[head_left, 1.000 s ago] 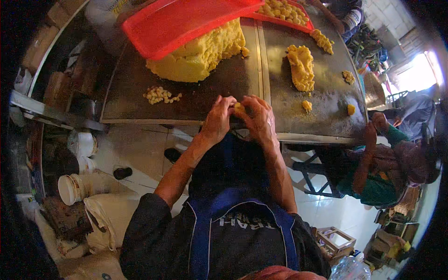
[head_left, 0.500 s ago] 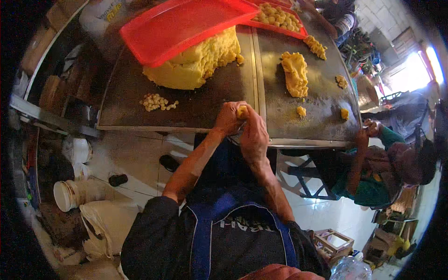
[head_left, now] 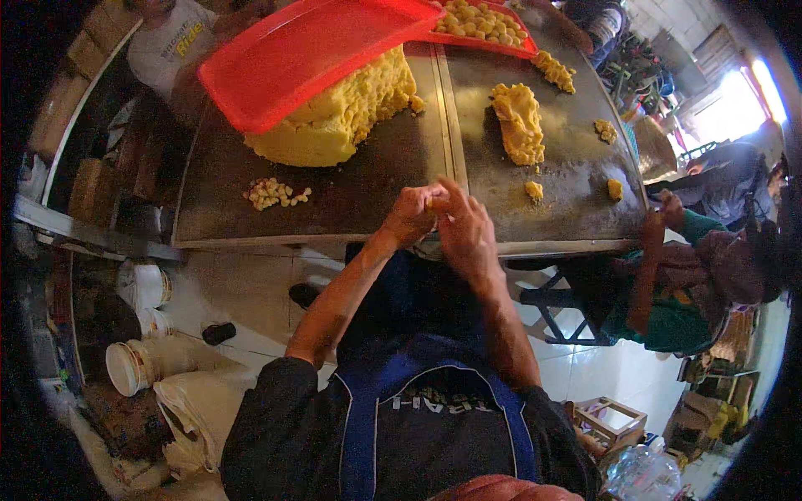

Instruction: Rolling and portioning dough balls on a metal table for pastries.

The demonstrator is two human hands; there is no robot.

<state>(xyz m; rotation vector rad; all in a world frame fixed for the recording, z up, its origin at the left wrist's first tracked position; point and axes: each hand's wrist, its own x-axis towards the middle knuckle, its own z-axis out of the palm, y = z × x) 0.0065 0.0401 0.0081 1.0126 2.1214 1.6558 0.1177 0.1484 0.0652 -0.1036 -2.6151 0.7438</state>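
Your left hand [head_left: 409, 217] is curled closed around a small dough piece [head_left: 429, 203]; your right hand [head_left: 469, 238] comes in against it with bent fingers, but whether they grip it too, you cannot tell from this view. The piece sits between your hands at the near edge of the tabletop [head_left: 359, 196], just left of the metal seam strip [head_left: 452, 138]. It is mostly covered, so its long axis cannot be read.

Ahead and to your left, toward the far edge, stands the big yellow dough block [head_left: 326, 134], with an empty red tray [head_left: 317, 54] tilted over it. Another red tray [head_left: 501, 49], filled with dough balls [head_left: 483, 21], is at the far edge. Right of the seam, the dough slab [head_left: 519, 125] lies lengthwise from far to near; your right hand is the nearer one to it. Beyond is a lumpy dough strip [head_left: 554, 72]. Pale nubs [head_left: 274, 194] are heaped toward the near left corner, on your left hand's side. Smallest are two dough lumps [head_left: 533, 191], between slab and near edge.
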